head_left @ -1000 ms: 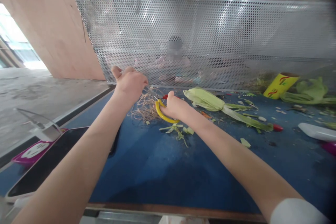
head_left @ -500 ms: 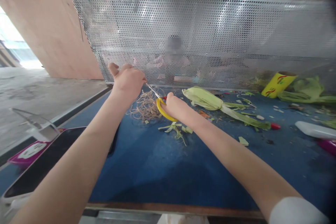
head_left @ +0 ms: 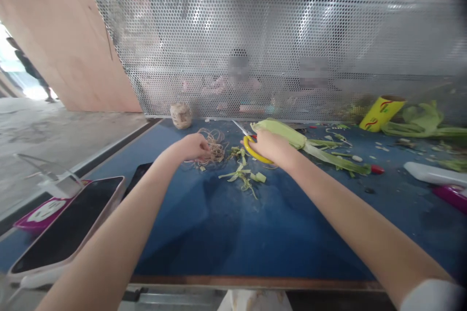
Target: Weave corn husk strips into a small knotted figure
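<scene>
My left hand (head_left: 195,147) is at the tangled brown twine (head_left: 216,148), its fingers pinched on some strands. In my right hand (head_left: 272,146) is a pair of scissors (head_left: 255,152) with yellow handles, the blades pointing up and left toward the back of the table. A ball of twine (head_left: 181,115) stands behind my left hand, by the mesh screen. Below the scissors lie green husk scraps (head_left: 243,176). A pale green corn husk bundle (head_left: 310,143) extends right from behind my right hand, which partly covers it.
A perforated metal screen (head_left: 204,53) borders the back of the blue table (head_left: 226,233), with people blurred behind it. At the left are a phone (head_left: 69,228) and a purple power strip (head_left: 44,211). A yellow roll (head_left: 381,114) and a white-and-purple tool (head_left: 434,173) are on the right.
My left hand has come down from beside the blades to the twine pile, uncovering the twine ball. My right hand has moved right with the scissors, next to the husk bundle.
</scene>
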{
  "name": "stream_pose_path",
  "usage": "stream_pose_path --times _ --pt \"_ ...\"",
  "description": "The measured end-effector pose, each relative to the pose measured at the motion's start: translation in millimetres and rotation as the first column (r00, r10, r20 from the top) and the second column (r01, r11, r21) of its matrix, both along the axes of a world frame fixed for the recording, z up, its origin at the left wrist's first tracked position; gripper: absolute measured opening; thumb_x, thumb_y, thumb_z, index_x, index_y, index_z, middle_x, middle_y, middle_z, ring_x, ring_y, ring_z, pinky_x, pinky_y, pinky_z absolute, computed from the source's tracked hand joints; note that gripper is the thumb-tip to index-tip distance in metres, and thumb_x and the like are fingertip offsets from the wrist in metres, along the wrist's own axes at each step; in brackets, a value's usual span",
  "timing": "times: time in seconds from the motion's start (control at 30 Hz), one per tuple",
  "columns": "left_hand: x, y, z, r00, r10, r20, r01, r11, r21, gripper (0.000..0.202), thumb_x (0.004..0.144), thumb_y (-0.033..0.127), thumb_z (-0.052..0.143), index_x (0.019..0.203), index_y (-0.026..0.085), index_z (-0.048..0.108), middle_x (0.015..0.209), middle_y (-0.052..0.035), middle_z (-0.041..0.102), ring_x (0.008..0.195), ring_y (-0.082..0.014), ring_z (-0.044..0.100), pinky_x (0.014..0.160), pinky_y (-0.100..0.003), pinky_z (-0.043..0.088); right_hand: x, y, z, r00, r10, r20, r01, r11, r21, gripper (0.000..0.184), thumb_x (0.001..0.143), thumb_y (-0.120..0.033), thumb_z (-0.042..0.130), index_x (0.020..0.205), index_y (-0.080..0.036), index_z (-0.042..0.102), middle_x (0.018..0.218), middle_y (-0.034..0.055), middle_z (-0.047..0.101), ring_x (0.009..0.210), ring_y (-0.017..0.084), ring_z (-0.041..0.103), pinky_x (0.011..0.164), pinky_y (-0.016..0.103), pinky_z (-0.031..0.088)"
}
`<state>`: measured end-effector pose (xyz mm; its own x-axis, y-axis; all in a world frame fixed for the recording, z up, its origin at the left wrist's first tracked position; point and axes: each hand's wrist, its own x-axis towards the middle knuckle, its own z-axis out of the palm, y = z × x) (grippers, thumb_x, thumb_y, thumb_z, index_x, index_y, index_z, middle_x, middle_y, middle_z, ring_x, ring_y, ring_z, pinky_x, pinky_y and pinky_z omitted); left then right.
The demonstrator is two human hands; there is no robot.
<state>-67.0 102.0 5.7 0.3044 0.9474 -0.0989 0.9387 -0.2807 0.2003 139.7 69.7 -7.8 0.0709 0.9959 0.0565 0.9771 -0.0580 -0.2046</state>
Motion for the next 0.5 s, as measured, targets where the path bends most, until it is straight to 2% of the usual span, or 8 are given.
stream_pose_path --times 0.07,0.13,0.2,0.3,0.4,0.43,0.5 --pt "1 12 -14.5 0.998 0.036 -0.053 -0.036 0.999 0.004 0.018 0.078 0.029 0.057 0.084 0.013 0.064 0.082 -0.0033 0.064 0.076 -0.0173 0.061 0.068 -0.03 0.05 18 -13 2.2 0.998 -0.039 0.053 0.04 0.999 -0.018 0.046 0.079 -0.051 0.041 0.095 -0.011 0.056 0.084 0.0176 0.066 0.087 0.03 0.062 0.067 0.034 0.044" --pt "1 24 -24.7 0.992 0.099 -0.08 -0.094 0.993 0.065 0.029 0.084 0.031 0.051 0.107 0.015 0.054 0.107 -0.0067 0.057 0.092 -0.0197 0.057 0.076 -0.037 0.049 34 -29 -0.1 0.991 -0.082 0.104 0.086 0.995 -0.04 0.044 0.078 -0.049 0.043 0.095 -0.011 0.057 0.083 0.0177 0.066 0.086 0.031 0.062 0.067 0.035 0.043" --pt "1 33 -29.8 0.984 0.158 -0.086 -0.146 0.98 0.133 0.032 0.084 0.03 0.051 0.112 0.016 0.05 0.113 -0.0077 0.054 0.096 -0.0199 0.056 0.079 -0.039 0.048 48 -43 -8.0 0.982 -0.12 0.144 0.131 0.989 -0.07 0.041 0.076 -0.045 0.046 0.094 -0.011 0.057 0.084 0.0178 0.065 0.084 0.032 0.063 0.064 0.035 0.043" --pt "5 31 -29.7 0.973 0.216 -0.088 -0.194 0.958 0.21 0.027 0.084 0.029 0.051 0.107 0.016 0.055 0.11 -0.009 0.055 0.099 -0.0235 0.054 0.08 -0.042 0.046 64 -59 -25.9 0.979 -0.125 0.164 0.151 0.976 -0.159 0.032 0.073 -0.038 0.052 0.089 -0.011 0.058 0.079 0.0153 0.066 0.074 0.028 0.064 0.055 0.029 0.042" --pt "17 14 -23.3 0.959 0.27 -0.08 -0.23 0.914 0.333 0.022 0.082 0.022 0.046 0.091 0.015 0.065 0.113 -0.0166 0.054 0.113 -0.0395 0.039 0.085 -0.055 0.034 74 -66 -39.9 0.985 -0.072 0.157 0.105 0.971 -0.213 0.029 0.073 -0.033 0.054 0.091 -0.01 0.058 0.076 0.0131 0.065 0.064 0.024 0.064 0.048 0.026 0.04" --pt "21 8 -20.1 0.96 0.268 -0.078 -0.224 0.905 0.361 0.023 0.081 0.021 0.045 0.088 0.015 0.067 0.114 -0.0176 0.054 0.115 -0.0416 0.036 0.085 -0.056 0.031 75 -67 -42.0 0.987 -0.045 0.155 0.079 0.973 -0.217 0.027 0.074 -0.032 0.054 0.09 -0.01 0.058 0.076 0.0132 0.065 0.063 0.023 0.063 0.047 0.026 0.04" --pt "29 -6 -12.7 0.973 0.217 -0.079 -0.176 0.919 0.353 0.023 0.079 0.02 0.046 0.083 0.018 0.068 0.106 -0.0146 0.06 0.11 -0.0382 0.043 0.084 -0.052 0.031 73 -67 -42.5 0.987 0.01 0.158 0.021 0.98 -0.199 0.02 0.076 -0.027 0.054 0.085 -0.01 0.06 0.079 0.0155 0.064 0.066 0.024 0.063 0.051 0.028 0.041"
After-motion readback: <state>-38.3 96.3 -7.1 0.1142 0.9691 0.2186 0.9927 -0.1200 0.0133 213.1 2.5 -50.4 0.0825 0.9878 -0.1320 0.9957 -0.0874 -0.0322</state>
